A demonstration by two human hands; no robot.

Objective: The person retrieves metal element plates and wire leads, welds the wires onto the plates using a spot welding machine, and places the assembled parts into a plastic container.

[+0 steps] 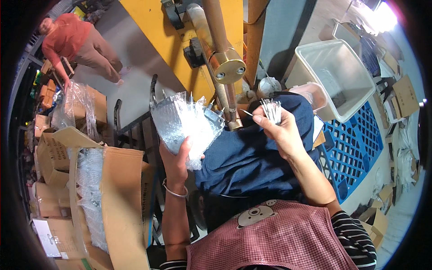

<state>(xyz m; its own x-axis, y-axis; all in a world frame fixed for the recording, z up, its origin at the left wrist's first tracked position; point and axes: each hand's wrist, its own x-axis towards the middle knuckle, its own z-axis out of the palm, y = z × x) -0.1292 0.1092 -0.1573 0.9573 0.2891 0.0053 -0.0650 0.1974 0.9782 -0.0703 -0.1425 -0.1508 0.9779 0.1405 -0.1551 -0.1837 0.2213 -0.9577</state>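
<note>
My left hand is closed round a bundle in clear bubble wrap, held upright over my left knee. Several grey pieces with thin metal shafts stick out of its top. My right hand, to the right above my lap, is wrapped round a bunch of thin whitish rods. A single thin rod juts left from between its thumb and forefinger, pointing at the lower end of a brass-coloured machine spindle. The rod and the spindle look close together; whether they touch I cannot tell.
The yellow machine body rises in front. An opened carton with bubble-wrapped goods stands at my left. To the right are a large whitish bin and a blue plastic pallet. Another person stands at the far left beside boxes.
</note>
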